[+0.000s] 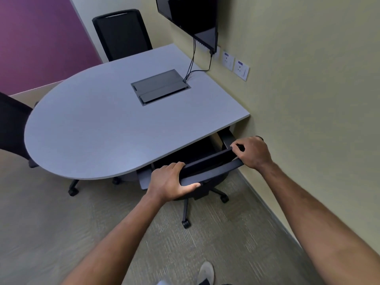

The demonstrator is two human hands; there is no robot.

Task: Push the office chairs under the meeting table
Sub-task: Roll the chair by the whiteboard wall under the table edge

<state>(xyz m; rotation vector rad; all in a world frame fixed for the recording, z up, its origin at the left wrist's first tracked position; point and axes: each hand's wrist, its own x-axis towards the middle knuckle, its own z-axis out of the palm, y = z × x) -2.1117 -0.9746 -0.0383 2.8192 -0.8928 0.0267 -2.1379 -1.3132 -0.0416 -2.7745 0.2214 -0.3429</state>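
Two hands grip the black backrest's top rail: my left hand [170, 182] wraps its near-left end, my right hand [254, 151] clamps the far-right end by the wall. This office chair [207, 171] sits straight ahead, seat already under the grey matte meeting table [92, 128]; the rail's long axis runs left-near to right-far, roughly along the table's edge. Castors rest on ribbed carpet.

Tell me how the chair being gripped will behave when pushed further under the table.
The chair should roll easily: its casters sit on low carpet. Both hands grip the backrest top, so it may swivel or tilt slightly. Its armrest could catch the table edge.
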